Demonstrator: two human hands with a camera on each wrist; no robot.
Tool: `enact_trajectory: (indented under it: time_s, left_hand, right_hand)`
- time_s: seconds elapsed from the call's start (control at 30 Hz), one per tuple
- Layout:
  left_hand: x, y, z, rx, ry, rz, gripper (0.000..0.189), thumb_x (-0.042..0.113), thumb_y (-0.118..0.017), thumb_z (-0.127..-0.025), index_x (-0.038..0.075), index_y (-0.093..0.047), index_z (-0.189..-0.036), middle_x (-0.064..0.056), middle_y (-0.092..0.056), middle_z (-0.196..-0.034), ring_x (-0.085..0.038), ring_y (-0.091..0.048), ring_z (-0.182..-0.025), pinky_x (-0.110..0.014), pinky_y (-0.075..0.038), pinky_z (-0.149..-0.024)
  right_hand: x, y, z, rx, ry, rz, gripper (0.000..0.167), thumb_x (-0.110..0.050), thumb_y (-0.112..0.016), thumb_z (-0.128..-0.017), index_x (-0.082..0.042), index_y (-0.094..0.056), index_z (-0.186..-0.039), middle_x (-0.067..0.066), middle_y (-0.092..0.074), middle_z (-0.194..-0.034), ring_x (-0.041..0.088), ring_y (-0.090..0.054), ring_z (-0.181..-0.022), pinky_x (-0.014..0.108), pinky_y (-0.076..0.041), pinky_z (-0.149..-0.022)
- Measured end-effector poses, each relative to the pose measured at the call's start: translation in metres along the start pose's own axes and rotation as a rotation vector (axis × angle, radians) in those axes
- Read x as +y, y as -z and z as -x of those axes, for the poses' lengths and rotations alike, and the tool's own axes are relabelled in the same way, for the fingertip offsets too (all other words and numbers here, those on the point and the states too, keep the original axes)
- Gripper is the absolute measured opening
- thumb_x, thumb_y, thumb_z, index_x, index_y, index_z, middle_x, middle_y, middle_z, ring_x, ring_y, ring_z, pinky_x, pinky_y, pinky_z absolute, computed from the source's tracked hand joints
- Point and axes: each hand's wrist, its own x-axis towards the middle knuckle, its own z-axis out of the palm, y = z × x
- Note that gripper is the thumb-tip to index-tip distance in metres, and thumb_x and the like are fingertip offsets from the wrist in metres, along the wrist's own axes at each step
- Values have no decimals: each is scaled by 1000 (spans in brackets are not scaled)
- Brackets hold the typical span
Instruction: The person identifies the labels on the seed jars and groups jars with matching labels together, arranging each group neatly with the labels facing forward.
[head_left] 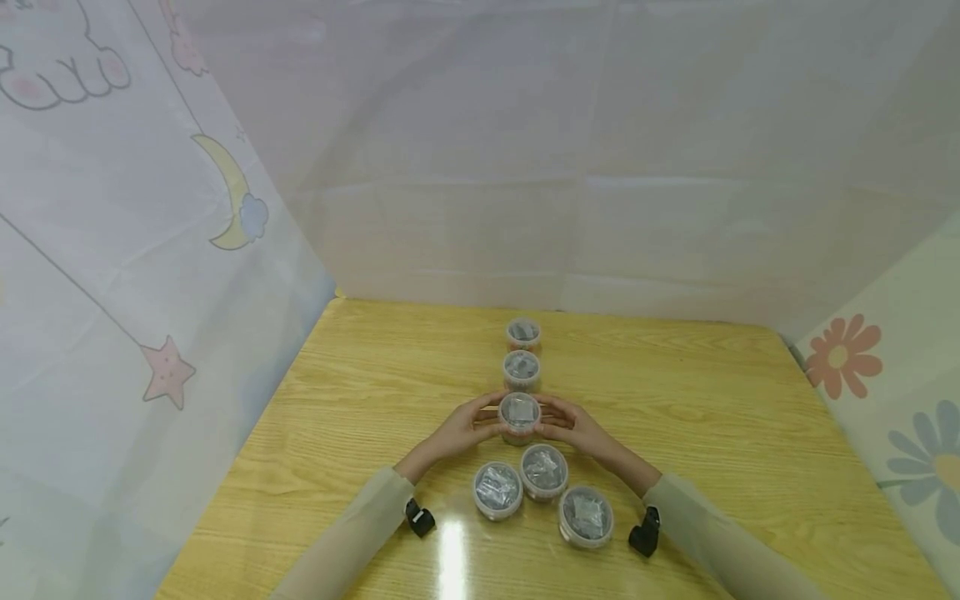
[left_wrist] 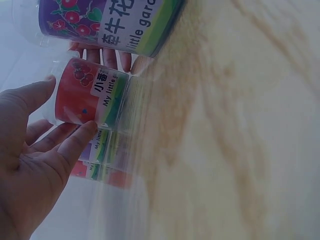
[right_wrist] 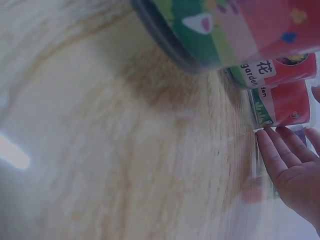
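Observation:
A clear-lidded plastic tub with a red label [head_left: 520,412] stands upright on the wooden table, between both hands. On its left side is my left hand [head_left: 465,427], thumb toward the near side and fingers reaching along the far side. In the left wrist view, the thumb of that hand [left_wrist: 37,170] lies by the lid edge and its extended fingers lie along the red tub [left_wrist: 82,92]. My right hand [head_left: 573,425] touches the tub's right side. Its fingers look straight in the right wrist view, close beside a red-labelled tub [right_wrist: 287,105].
Directly behind the held tub stand a second tub [head_left: 521,367] and a farther one [head_left: 523,331], forming a line. Nearer me are three more tubs, at left [head_left: 498,489], middle [head_left: 544,472] and right [head_left: 586,517]. A pale cloth [head_left: 465,225] hangs behind the table [head_left: 360,358].

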Motion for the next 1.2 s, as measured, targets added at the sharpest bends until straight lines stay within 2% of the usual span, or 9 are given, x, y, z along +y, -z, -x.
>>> enact_trajectory:
  time_s: [0.2, 0.27, 0.53, 0.8, 0.97, 1.2]
  left_hand:
    - [-1, 0, 1, -1, 5, 16, 60, 5, -60, -89, -2, -32, -141, -20, -34, -144, -40, -46, -121, -27, -47, -93]
    - [-5, -1, 0, 10, 12, 27, 60, 5, -61, -89, 0, -33, -142, -18, -35, -145, -39, -46, -121, -27, -48, -93]
    - [-4, -1, 1, 9, 20, 53, 60, 3, -61, -88, -2, -32, -141, -20, -34, -145, -40, -45, -122, -27, -47, -94]
    - [-31, -3, -3, 37, 31, 59, 60, 8, -61, -89, 9, -35, -143, -13, -36, -145, -33, -46, -124, -29, -45, -97]
    - [-31, -2, -1, 48, 27, 30, 61, 16, -62, -89, 11, -34, -143, -11, -37, -145, -30, -47, -124, -30, -45, -98]
    - [-28, -1, 0, 65, 11, -7, 62, 14, -61, -90, 6, -31, -143, -13, -38, -143, -32, -46, -124, -37, -43, -100]
  right_hand:
    - [3, -1, -1, -6, 17, -4, 52, -11, -55, -94, -10, -35, -143, 20, -43, -138, 39, -47, -120, 35, -50, -92]
    - [3, -1, -1, -4, 20, -3, 52, -12, -55, -94, -10, -35, -143, 19, -43, -138, 39, -47, -121, 35, -50, -92]
    - [3, -1, 0, 5, 10, 11, 52, -12, -55, -94, -12, -35, -143, 17, -42, -140, 39, -45, -122, 40, -48, -94]
    - [4, 0, 0, 13, -3, 5, 53, -14, -55, -94, -12, -35, -143, 18, -42, -139, 38, -46, -121, 37, -49, -92]
    - [3, 2, 2, 41, -27, 13, 55, -16, -56, -94, -11, -32, -144, 21, -43, -137, 39, -46, -122, 40, -50, -92]
    - [1, 4, 7, 74, -49, 16, 57, -18, -57, -93, -8, -32, -144, 24, -41, -137, 41, -46, -121, 41, -50, -91]
